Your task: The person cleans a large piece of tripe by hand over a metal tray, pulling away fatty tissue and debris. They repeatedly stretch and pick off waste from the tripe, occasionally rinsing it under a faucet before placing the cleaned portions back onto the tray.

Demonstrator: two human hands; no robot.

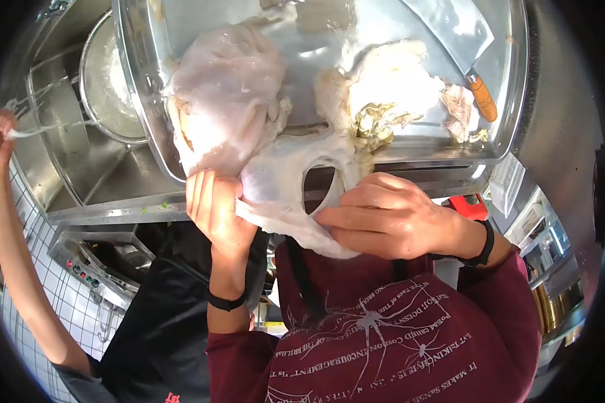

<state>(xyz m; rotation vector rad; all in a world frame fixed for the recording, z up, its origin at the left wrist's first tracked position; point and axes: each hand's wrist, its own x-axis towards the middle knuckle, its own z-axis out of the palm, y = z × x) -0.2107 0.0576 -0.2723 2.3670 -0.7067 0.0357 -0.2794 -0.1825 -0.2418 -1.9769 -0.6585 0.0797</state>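
Observation:
A pale, slippery sheet of raw meat or membrane (pixel 275 178) hangs over the front edge of a metal tray (pixel 450 158), with an oval hole in it. My left hand (pixel 216 208) is closed on its left edge. On the right side, beside the hole, my right hand (pixel 390 216) pinches the same sheet; its fingertips are partly hidden. A large pale lump of meat (pixel 228 87) lies in the tray above my left hand. Another whitish piece (pixel 390 80) with yellowish-green bits lies above my right hand.
A cleaver (pixel 482 97) with a wooden handle and a small pinkish scrap (pixel 458 113) lie at the tray's right. To the left, a round metal strainer or bowl (pixel 107 80) sits in a sink. A co-worker's arm (pixel 20 269) reaches up at the far left, holding whitish strands.

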